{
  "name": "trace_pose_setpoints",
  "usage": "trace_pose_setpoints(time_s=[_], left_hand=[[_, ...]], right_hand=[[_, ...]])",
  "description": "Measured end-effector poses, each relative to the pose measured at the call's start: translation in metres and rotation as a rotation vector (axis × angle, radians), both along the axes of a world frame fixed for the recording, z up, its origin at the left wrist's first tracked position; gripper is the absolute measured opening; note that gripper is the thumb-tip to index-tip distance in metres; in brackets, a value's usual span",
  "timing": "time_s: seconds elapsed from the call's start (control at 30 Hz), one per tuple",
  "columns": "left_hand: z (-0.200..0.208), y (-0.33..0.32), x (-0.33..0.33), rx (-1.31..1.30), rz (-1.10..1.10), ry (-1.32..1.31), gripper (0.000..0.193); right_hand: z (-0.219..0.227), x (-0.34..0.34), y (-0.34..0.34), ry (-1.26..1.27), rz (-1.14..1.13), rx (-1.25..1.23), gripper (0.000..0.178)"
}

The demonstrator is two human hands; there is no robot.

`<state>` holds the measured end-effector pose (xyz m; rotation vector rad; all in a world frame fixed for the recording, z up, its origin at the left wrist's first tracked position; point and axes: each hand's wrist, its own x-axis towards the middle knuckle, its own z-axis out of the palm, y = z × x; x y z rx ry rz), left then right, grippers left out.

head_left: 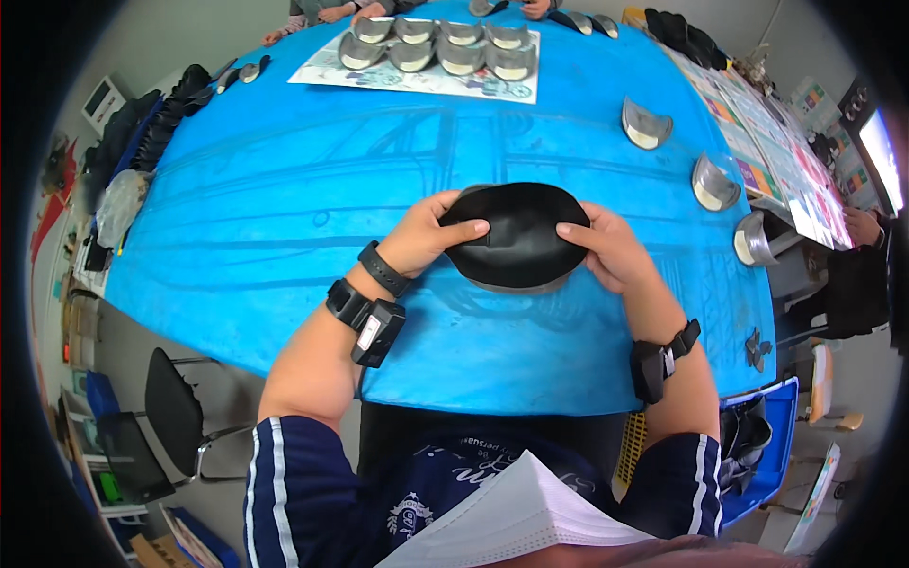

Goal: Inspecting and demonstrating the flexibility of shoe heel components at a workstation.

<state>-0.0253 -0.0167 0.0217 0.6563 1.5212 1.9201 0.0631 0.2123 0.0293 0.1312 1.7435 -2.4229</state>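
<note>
Your left hand (426,232) and right hand (611,248) grip a black oval piece (521,237) by its two ends, thumbs on top, out in front of you at the near side of the blue-covered bench (284,275). It blocks most of a grey piece (516,287) whose rim shows beneath. Three curved metal pieces (647,126) stand apart along your right. Farther out, a white printed board (317,71) carries eight metal cups (461,57) in two rows, and a co-worker's hand (536,8) rests at the far edge. A blue crate (778,454) sits right of the bench, a black chair (175,407) left.
</note>
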Motion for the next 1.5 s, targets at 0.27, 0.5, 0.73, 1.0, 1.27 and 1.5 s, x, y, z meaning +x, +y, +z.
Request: trace_pose_setpoints(time_s=[0.27,0.5,0.73,1.0,1.27,1.5], left_hand=[[0.0,0.003,0.0,0.004,0.065,0.01,0.034],[-0.004,-0.005,-0.006,-0.043,-0.002,-0.167,0.027],[-0.004,-0.007,-0.01,0.038,-0.075,-0.152,0.03],[-0.002,-0.007,-0.005,0.099,-0.09,-0.086,0.035],[0.003,0.003,0.007,-0.071,-0.008,-0.087,0.039],[0.003,0.007,0.012,-0.126,0.015,-0.054,0.036]], right_hand=[[-0.002,0.001,-0.007,0.033,-0.023,0.029,0.041],[-0.014,0.0,-0.002,0.032,-0.082,0.064,0.04],[-0.012,-0.006,0.005,0.06,-0.077,0.022,0.039],[-0.008,-0.004,0.001,0.072,-0.116,-0.04,0.036],[-0.008,-0.002,-0.003,-0.007,-0.091,-0.009,0.04],[-0.011,0.0,-0.006,0.013,-0.066,0.088,0.039]])
